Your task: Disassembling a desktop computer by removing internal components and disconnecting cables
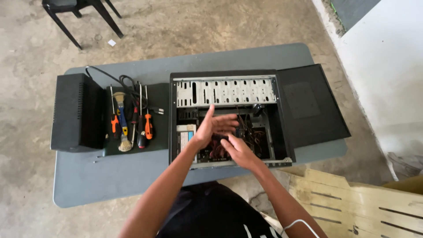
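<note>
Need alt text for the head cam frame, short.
Seen from above, a person's left hand and right hand hover, open, over the wiring inside an open desktop computer case on a grey table. Screwdrivers and a black box lie to its left.

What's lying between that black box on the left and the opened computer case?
In the head view, a dark mat carrying screwdrivers and a black cable lies between the black box and the computer case.
</note>
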